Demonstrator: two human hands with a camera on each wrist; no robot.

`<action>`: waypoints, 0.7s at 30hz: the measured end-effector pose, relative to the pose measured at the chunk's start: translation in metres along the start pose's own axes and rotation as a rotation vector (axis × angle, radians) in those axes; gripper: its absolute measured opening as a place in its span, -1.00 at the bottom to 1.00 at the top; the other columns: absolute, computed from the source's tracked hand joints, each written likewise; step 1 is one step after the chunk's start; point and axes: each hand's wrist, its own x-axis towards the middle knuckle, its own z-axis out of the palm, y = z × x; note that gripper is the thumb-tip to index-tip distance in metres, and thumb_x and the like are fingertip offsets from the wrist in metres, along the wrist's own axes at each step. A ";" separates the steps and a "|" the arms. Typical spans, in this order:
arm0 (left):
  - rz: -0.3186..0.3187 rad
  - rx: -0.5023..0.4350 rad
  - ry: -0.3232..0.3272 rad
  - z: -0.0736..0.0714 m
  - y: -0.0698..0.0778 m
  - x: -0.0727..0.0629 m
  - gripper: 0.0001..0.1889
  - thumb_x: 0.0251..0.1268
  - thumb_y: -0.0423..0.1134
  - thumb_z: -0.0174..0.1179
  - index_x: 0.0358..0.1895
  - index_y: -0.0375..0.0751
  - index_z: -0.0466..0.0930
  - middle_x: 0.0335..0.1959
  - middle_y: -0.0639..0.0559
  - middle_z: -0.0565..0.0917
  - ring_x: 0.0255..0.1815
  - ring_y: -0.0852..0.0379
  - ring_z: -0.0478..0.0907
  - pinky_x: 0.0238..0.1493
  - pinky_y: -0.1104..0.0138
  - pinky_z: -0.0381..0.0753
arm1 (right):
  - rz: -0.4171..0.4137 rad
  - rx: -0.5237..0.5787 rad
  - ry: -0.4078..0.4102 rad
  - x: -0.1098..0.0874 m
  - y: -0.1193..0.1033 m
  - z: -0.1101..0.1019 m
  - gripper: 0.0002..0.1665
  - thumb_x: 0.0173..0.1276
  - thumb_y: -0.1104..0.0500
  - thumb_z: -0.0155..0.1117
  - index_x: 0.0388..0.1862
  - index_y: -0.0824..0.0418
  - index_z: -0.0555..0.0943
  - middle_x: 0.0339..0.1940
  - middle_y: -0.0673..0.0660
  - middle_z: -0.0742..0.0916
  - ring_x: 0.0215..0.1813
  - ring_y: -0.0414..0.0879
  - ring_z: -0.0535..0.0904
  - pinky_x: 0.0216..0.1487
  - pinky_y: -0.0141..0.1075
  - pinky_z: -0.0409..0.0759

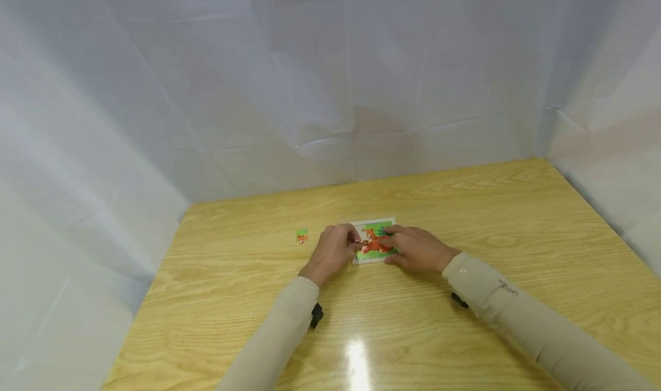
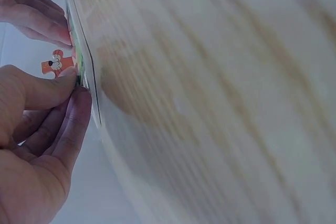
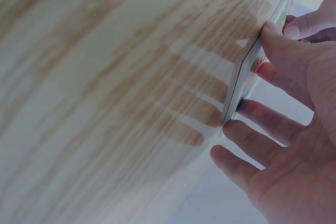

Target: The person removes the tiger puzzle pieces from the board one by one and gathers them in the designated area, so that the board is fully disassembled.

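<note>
"And the left hand (image 1: 332, 252)?"
"Angled inward, a puzzle piece (image 2: 60, 67) being pinched in its fingers, tilted up at the board (image 1: 373, 221) between the hands!"
"The right hand (image 1: 419, 248)?"
"Spread, its fingers rested on the board; a second piece (image 1: 302, 236) is seen lying left of the left hand."

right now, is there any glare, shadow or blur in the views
Head view: a bright glare streak on the table, low between the sleeves; left wrist view: soft wood grain, a darker patch by the puzzle that may be shadow or reflection; right wrist view: dark finger-shaped reflections beside the fingers.
</note>
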 end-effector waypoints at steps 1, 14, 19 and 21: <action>-0.002 0.000 -0.001 0.000 0.000 0.000 -0.95 0.31 -0.37 0.38 -0.30 -0.19 0.70 -0.38 0.08 0.70 -0.43 0.26 0.57 -0.40 0.40 0.57 | -0.006 -0.008 0.003 0.000 0.000 0.000 -0.48 0.39 0.04 0.41 0.21 0.33 0.65 0.29 0.43 0.58 0.30 0.27 0.53 0.09 0.03 0.62; 0.006 0.012 -0.024 -0.001 0.001 -0.001 -0.98 0.33 -0.37 0.36 -0.23 -0.21 0.73 -0.35 0.09 0.70 -0.37 0.24 0.59 -0.33 0.37 0.60 | 0.020 0.025 -0.017 -0.001 0.000 0.000 -0.42 0.41 0.05 0.39 0.30 0.33 0.59 0.33 0.41 0.57 0.38 0.27 0.46 0.22 0.12 0.53; 0.013 0.024 -0.033 -0.002 0.001 -0.001 -0.94 0.34 -0.36 0.36 -0.19 -0.19 0.78 -0.27 0.04 0.75 -0.30 0.22 0.64 -0.27 0.36 0.64 | 0.027 0.014 -0.015 -0.001 -0.001 -0.002 -0.40 0.41 0.04 0.39 0.32 0.32 0.58 0.34 0.41 0.55 0.38 0.27 0.47 0.25 0.13 0.50; 0.012 0.026 -0.037 -0.003 0.000 -0.001 -0.93 0.34 -0.35 0.36 -0.19 -0.19 0.79 -0.26 0.04 0.75 -0.28 0.21 0.65 -0.26 0.36 0.64 | 0.030 0.013 -0.013 -0.002 -0.002 -0.002 -0.40 0.41 0.04 0.39 0.32 0.32 0.58 0.35 0.41 0.55 0.38 0.27 0.47 0.25 0.12 0.50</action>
